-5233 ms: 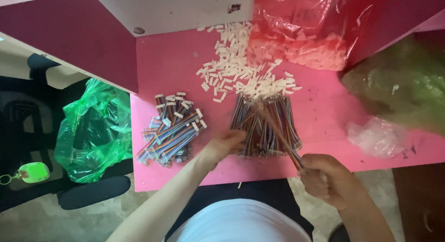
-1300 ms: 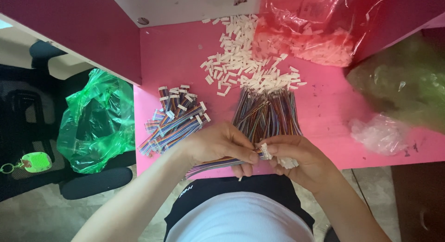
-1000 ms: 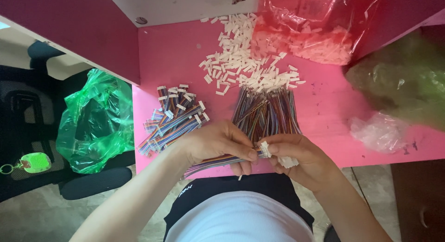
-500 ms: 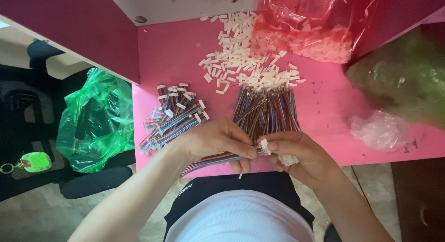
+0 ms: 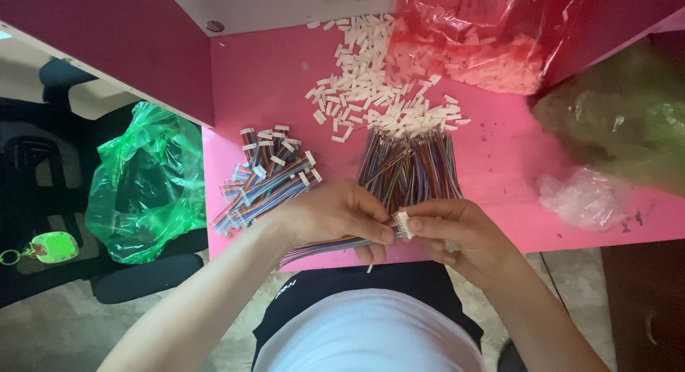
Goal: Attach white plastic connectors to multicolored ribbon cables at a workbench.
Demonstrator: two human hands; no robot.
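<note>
On the pink bench [image 5: 499,165], the heap of finished multicoloured ribbon cables with white plugs [image 5: 267,179] lies leftmost. Your left hand [image 5: 332,215] pinches one striped flat cable [image 5: 328,247]; your right hand [image 5: 457,233] grips a small white plastic connector [image 5: 403,224] at its end. By my judgement, the bare wire bundle [image 5: 410,165] and loose white housings [image 5: 378,94] remain.
</note>
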